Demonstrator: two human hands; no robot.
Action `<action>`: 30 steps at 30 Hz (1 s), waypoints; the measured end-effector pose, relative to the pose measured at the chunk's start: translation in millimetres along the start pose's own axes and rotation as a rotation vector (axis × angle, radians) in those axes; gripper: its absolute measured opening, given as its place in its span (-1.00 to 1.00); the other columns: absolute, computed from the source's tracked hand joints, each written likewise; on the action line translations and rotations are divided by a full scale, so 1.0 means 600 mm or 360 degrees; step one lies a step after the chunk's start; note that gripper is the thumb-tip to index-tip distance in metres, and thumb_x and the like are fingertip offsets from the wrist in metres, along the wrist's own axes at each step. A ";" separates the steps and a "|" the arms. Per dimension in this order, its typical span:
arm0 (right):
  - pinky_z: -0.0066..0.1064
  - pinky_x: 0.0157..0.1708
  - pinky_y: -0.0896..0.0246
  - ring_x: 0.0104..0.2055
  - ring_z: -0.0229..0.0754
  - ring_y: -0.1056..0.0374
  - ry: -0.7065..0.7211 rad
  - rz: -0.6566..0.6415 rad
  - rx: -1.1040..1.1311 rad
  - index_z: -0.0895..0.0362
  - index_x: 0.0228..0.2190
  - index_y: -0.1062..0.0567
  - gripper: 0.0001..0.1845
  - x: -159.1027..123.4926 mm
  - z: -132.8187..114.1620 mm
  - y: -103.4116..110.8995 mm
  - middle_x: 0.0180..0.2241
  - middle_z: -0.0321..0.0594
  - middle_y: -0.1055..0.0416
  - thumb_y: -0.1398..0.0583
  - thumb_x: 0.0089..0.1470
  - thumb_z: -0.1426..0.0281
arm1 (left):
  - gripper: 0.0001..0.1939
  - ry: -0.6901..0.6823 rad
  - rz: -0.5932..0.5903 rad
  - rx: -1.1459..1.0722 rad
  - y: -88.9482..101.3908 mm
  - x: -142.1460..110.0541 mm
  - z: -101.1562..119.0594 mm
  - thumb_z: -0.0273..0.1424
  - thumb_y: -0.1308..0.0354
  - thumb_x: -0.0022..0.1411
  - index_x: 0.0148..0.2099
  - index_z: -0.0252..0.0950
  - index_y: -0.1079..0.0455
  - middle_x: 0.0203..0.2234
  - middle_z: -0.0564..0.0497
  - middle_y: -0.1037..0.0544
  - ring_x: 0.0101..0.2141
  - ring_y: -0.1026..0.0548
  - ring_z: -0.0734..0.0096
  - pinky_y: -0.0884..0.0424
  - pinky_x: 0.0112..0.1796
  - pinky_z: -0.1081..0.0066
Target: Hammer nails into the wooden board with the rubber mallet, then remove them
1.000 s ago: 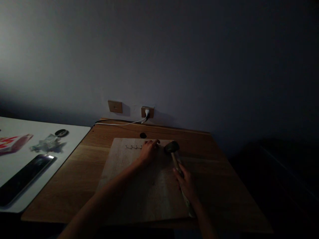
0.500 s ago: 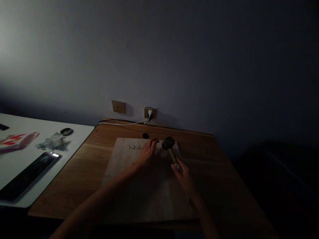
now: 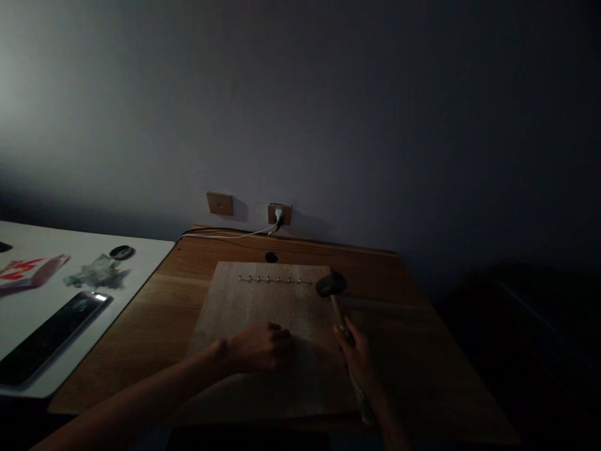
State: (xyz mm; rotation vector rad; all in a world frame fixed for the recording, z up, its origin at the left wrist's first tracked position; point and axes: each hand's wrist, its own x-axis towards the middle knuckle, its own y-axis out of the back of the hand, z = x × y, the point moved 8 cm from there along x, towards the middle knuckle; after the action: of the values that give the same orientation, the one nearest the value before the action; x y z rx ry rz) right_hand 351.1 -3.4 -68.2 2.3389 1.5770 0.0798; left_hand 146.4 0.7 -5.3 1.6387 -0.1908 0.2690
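A pale wooden board (image 3: 248,307) lies on the brown wooden table (image 3: 154,313). A row of several small nails (image 3: 275,280) stands along the board's far edge. My right hand (image 3: 359,358) is wrapped round the handle of a hammer (image 3: 331,285), whose dark head rests on the board's far right corner, just right of the nails. My left hand (image 3: 260,346) rests on the middle of the board with its fingers curled in; I cannot make out anything in it.
A white table (image 3: 28,300) on the left carries a dark phone (image 3: 49,335), a red-and-white packet (image 3: 28,270), crumpled wrapping (image 3: 96,274) and a small dark disc (image 3: 121,252). Wall sockets (image 3: 278,214) hold a white cable. A small dark hole or knob (image 3: 271,257) sits beyond the board.
My left hand has drawn back from the nails at the far edge to the board's middle, uncovering the whole row. The hammer head has shifted a little right and come down at the board's corner.
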 end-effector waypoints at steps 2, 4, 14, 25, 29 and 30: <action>-0.49 -0.73 0.02 -0.67 -0.31 -0.05 -0.0065 -0.0002 0.0035 0.25 0.06 -0.48 -0.15 0.000 0.007 -0.001 -0.63 -0.44 -0.16 -0.23 -0.04 -0.16 | -0.85 -0.0016 0.0003 -0.0030 -0.002 -0.003 0.009 -0.47 -0.05 0.42 -0.18 -0.27 -0.44 -0.41 -0.04 -0.54 -0.35 -0.48 0.35 -0.36 -0.38 0.34; -0.48 -0.71 -0.01 -0.66 -0.30 -0.09 -0.0064 -0.0004 0.0033 0.25 0.06 -0.48 -0.16 0.002 0.009 -0.002 -0.62 -0.42 -0.20 -0.22 -0.03 -0.15 | -0.85 -0.0002 0.0032 -0.0052 -0.006 0.000 0.006 -0.47 -0.05 0.42 -0.07 -0.25 -0.44 -0.41 -0.02 -0.53 -0.35 -0.47 0.35 -0.37 -0.35 0.33; -0.49 -0.70 -0.08 -0.62 -0.27 -0.19 -0.0073 0.0144 -0.0007 0.15 -0.04 -0.51 -0.21 0.004 0.020 0.010 -0.58 -0.38 -0.27 -0.20 -0.06 -0.22 | -0.84 0.1459 0.0473 -0.0474 -0.070 0.086 -0.234 -0.48 -0.12 0.32 -0.17 -0.23 -0.54 -0.25 -0.02 -0.65 -0.17 -0.54 0.28 -0.32 0.00 0.21; -0.51 -0.74 0.03 -0.67 -0.33 -0.05 -0.0114 0.0110 0.0085 0.16 -0.07 -0.49 -0.18 0.005 0.014 0.004 -0.63 -0.46 -0.15 -0.19 -0.10 -0.25 | -0.80 0.1537 0.0388 -0.0500 -0.098 0.100 -0.252 -0.49 -0.10 0.31 -0.11 -0.23 -0.54 -0.20 -0.05 -0.65 -0.13 -0.54 0.21 -0.30 0.03 0.18; -0.51 -0.73 -0.01 -0.66 -0.33 -0.08 -0.0132 0.0043 0.0029 0.17 -0.10 -0.51 -0.19 0.004 0.012 0.001 -0.61 -0.44 -0.17 -0.18 -0.10 -0.26 | -0.82 0.1522 0.0351 -0.0491 -0.106 0.104 -0.255 -0.45 -0.11 0.32 -0.13 -0.23 -0.54 -0.19 -0.06 -0.64 -0.09 -0.52 0.17 -0.30 0.02 0.18; -0.51 -0.73 -0.01 -0.66 -0.33 -0.08 -0.0133 0.0030 0.0015 0.18 -0.09 -0.51 -0.18 0.004 0.011 0.000 -0.60 -0.43 -0.18 -0.18 -0.09 -0.25 | -0.82 0.1527 0.0347 -0.0492 -0.108 0.105 -0.256 -0.45 -0.11 0.32 -0.14 -0.23 -0.54 -0.20 -0.06 -0.64 -0.09 -0.52 0.17 -0.30 0.02 0.18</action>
State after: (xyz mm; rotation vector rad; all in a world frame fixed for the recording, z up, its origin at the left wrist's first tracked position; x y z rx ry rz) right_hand 353.9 -2.7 -74.9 2.3329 1.5191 -0.0205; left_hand 215.6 161.6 -38.1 1.0400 0.3110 1.0952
